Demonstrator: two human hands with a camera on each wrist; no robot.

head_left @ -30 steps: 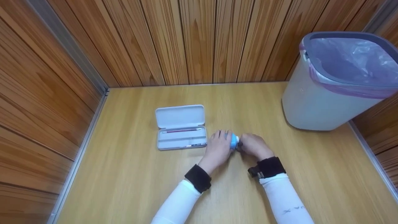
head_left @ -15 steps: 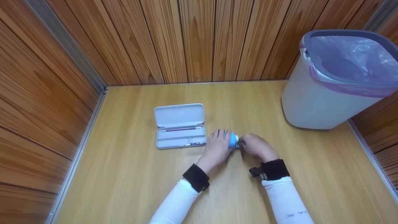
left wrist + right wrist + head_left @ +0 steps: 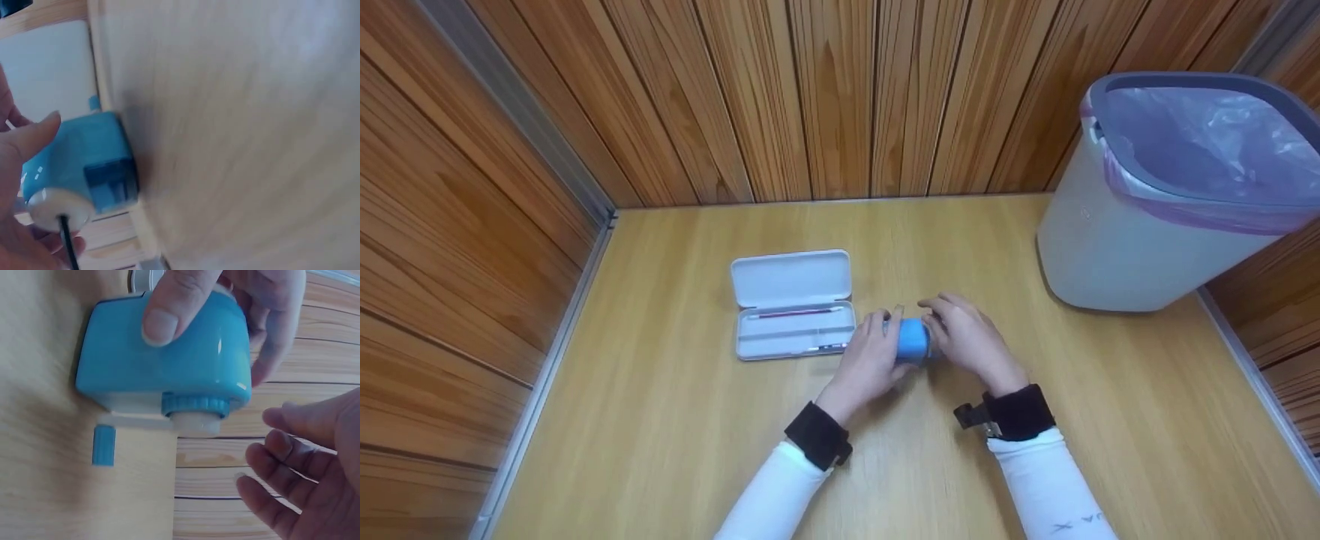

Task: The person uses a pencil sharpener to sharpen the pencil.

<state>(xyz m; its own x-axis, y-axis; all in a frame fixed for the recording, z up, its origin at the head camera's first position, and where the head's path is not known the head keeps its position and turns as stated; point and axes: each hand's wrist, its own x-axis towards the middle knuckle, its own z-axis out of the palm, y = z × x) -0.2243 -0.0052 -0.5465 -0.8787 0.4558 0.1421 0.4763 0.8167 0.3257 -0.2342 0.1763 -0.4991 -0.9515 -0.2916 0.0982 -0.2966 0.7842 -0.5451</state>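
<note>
My left hand (image 3: 870, 356) grips a blue crank pencil sharpener (image 3: 913, 340) on the table, its thumb across the top. In the left wrist view, a thin black pencil (image 3: 68, 242) sticks out of the sharpener's round white front. The crank, with its blue knob (image 3: 104, 445), shows on the opposite end in the right wrist view. My right hand (image 3: 971, 337) is just beside that end, fingers loosely bent and apart from the crank, holding nothing. Left of the hands lies an open pencil case (image 3: 757, 346), partly overlapped by my left hand.
Inside the case are a reddish pencil (image 3: 799, 313) and a dark patterned pencil (image 3: 829, 348). A white bin (image 3: 1125, 247) with a purple liner stands at the back right. Wooden panel walls (image 3: 840, 97) border the table (image 3: 660, 435).
My right hand has let go of the crank and its fingers have loosened and lifted. My left hand has shifted slightly left with the sharpener, which now shows more of its blue body.
</note>
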